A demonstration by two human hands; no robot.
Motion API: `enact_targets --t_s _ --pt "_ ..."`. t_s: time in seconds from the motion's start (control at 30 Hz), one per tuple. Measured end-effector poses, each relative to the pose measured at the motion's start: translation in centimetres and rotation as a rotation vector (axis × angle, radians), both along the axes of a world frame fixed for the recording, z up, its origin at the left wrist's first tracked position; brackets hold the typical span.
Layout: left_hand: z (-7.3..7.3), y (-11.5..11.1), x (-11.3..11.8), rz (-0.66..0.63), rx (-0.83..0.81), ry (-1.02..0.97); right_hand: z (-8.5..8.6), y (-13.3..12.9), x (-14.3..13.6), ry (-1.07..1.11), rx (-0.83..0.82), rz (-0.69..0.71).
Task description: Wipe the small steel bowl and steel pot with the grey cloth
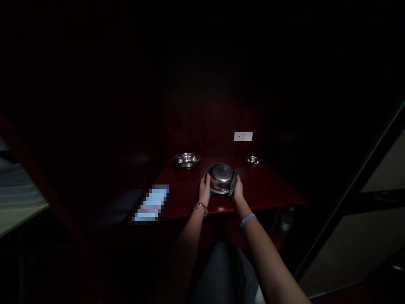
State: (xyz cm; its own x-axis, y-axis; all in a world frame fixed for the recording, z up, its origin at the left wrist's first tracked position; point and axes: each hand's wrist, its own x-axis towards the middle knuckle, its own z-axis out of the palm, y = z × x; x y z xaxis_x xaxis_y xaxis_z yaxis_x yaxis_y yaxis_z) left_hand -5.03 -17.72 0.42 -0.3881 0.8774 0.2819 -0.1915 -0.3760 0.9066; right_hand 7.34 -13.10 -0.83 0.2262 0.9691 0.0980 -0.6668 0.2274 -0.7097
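A shiny metal bowl (220,175), bottom up, is held between my two hands over the dark red shelf (186,198). My left hand (204,190) grips its left rim, thumb up along the side. On the right side my right hand (238,188) presses a dark grey cloth (234,181) against the bowl. Farther back on the left stand wide metal bowls (186,160), seemingly stacked, and a small metal bowl (253,160) sits at the back right.
A white socket plate (243,136) is on the back wall. A pixelated bright patch (152,203) lies at the shelf's left edge. Below the shelf at the right is a dim jar (285,223). Stacked folded items (19,185) are at far left.
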Motion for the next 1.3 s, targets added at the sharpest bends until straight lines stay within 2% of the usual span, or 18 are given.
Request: enact_targets --t_s 1.0,1.3 --pt "0.04 0.11 0.01 -0.038 0.015 -0.028 -0.56 0.63 0.05 0.030 -0.014 0.000" --pt "-0.40 0.50 -0.11 -0.030 0.030 -0.012 0.07 -0.16 0.06 0.031 -0.025 0.007"
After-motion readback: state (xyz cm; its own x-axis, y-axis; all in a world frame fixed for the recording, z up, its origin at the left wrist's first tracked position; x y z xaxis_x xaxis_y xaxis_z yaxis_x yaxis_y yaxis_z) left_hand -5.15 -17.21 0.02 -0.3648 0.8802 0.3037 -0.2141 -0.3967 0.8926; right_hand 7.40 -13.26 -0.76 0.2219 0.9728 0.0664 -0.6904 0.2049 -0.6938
